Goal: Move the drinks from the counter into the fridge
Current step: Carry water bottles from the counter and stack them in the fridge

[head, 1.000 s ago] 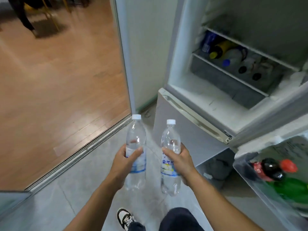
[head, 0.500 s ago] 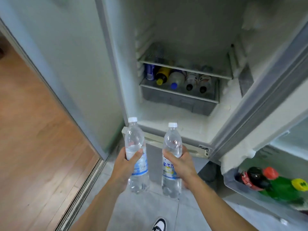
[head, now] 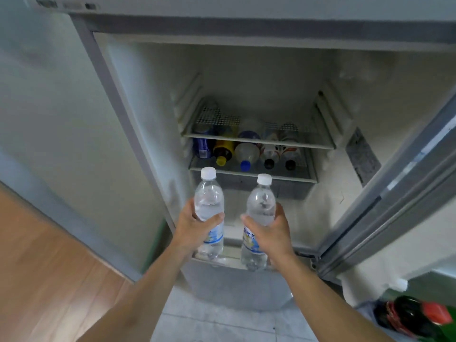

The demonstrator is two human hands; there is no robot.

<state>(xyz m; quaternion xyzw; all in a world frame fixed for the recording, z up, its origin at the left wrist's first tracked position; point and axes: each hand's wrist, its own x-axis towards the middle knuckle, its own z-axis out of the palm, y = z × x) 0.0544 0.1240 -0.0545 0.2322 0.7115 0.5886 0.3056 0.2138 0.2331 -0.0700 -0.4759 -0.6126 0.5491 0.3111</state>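
I hold two clear water bottles with white caps upright, side by side, in front of the open fridge (head: 153, 99). My left hand (head: 193, 227) grips the left water bottle (head: 209, 201) around its blue label. My right hand (head: 270, 233) grips the right water bottle (head: 262, 206) the same way. Both bottles hang just above the front lip of the fridge floor (head: 318, 218), which is white and frosted. Behind them several drinks (head: 246, 153) lie on their sides in a shelf tray, caps facing me.
A wire shelf (head: 259, 140) sits above the tray of lying drinks. The fridge door (head: 394, 193) stands open at the right, with a dark cola bottle (head: 409, 317) in its lower pocket. Wooden floor (head: 37, 267) lies at the left, grey tiles below me.
I have come closer and face the fridge squarely. Both bottles have moved up and forward, from below the fridge opening to its front lip. My grips are unchanged.
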